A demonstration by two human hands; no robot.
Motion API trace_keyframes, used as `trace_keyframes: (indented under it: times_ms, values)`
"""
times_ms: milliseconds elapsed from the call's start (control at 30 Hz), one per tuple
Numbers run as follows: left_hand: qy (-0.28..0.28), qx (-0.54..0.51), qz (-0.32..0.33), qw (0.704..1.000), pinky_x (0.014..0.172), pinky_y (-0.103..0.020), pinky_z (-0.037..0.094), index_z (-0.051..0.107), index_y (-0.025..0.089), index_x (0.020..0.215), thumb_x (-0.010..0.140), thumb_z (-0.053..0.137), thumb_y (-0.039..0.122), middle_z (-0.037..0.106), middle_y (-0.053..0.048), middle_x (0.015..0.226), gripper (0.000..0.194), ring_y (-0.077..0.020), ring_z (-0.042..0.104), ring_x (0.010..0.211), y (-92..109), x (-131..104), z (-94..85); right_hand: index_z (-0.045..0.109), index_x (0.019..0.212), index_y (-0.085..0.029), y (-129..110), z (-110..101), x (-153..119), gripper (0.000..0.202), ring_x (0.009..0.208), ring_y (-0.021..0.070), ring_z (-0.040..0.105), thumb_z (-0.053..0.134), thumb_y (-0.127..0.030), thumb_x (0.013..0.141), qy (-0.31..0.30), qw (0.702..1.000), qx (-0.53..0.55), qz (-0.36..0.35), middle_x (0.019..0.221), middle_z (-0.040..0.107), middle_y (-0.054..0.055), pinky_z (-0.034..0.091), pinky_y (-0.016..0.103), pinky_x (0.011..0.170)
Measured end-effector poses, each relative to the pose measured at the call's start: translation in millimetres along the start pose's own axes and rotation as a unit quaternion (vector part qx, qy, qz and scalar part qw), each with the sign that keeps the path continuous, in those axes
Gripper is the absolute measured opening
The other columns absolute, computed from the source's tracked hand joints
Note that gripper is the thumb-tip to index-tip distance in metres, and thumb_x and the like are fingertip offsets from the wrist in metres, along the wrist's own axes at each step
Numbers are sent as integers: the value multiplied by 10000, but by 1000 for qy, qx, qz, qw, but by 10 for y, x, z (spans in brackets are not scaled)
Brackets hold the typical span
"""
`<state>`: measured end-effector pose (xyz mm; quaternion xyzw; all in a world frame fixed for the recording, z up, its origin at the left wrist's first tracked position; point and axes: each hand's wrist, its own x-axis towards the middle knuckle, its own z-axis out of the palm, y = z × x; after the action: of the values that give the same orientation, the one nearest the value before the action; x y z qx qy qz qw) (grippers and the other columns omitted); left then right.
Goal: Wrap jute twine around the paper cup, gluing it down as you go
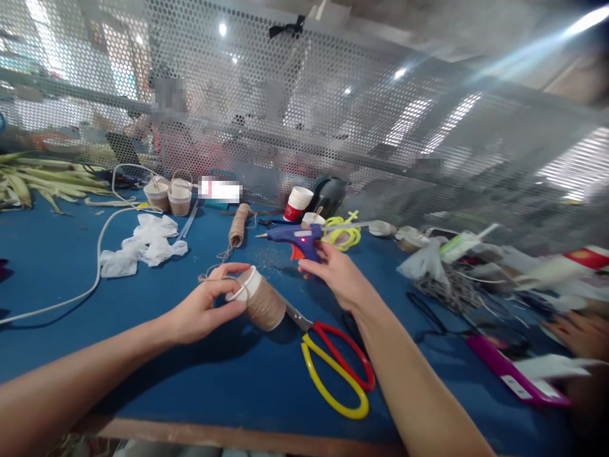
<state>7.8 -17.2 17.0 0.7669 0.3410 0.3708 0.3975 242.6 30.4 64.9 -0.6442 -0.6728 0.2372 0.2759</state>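
Observation:
My left hand (212,301) grips the white rim of a paper cup (266,303) whose side is wrapped in brown twine. The cup lies tilted, its mouth toward my left hand. From it a strand of twine runs back to a twine spool (239,223). In my right hand (333,270) is a blue glue gun (295,236) with an orange trigger and a small red light. Its nozzle points left, above and behind the cup, apart from it. Scissors (340,368) with one red and one yellow handle lie between my arms, their blades partly behind the cup.
Crumpled white plastic (145,244) and a white cable (99,254) lie left. Two wrapped cups (169,197) stand at the back, near a perforated metal screen (285,108). Yellow-green tubing (349,235) is behind the glue gun. At right are clutter, a purple object (514,371) and another person's hand (580,333).

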Motion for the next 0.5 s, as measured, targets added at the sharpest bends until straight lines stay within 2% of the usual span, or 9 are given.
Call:
trace_keyframes:
  times_ms: [67,133,167,300,400,500]
  values:
    - [7,11,-9,1000,1007,-417,260,575,156,745,803,490,295,416,-101,1260,173,-252,371,1184,-19,9,-2,540,903,-108,-74,-86,-175,289,585,126,596,539,-352,747,-61,990,123,-11,730,642,65,474,237,525]
    - [17,11,-17,1000,1011,-425,253,590,159,776,803,486,306,419,-105,1256,182,-258,376,1182,-37,18,-5,561,762,-114,-128,-112,-329,266,490,105,558,569,-377,722,-94,983,158,-26,618,620,40,452,224,476]
    - [24,7,-20,999,1012,-427,254,594,159,783,800,489,310,423,-109,1250,185,-260,380,1178,-45,24,-8,565,761,-117,-151,-106,-394,261,464,97,544,573,-374,720,-99,982,159,-34,595,612,27,447,219,464]
    - [52,-25,-21,998,1001,-421,284,599,151,793,788,505,317,440,-125,1224,191,-261,394,1163,-75,51,-27,568,867,-132,-231,-42,-582,258,422,98,518,529,-361,755,-101,984,136,-50,512,563,-20,440,211,423]
    - [60,-44,-23,997,994,-413,302,604,143,792,785,511,311,458,-132,1208,192,-263,401,1163,-87,70,-38,584,744,-143,-269,-20,-663,233,401,107,507,517,-365,764,-82,992,65,-64,451,530,-25,433,217,413]
    - [60,-47,-27,997,1004,-398,295,606,140,809,782,515,292,471,-132,1194,179,-256,392,1177,-82,79,-42,612,734,-165,-273,-17,-698,198,419,126,526,517,-335,770,-58,990,-26,-125,458,564,-18,446,238,456]
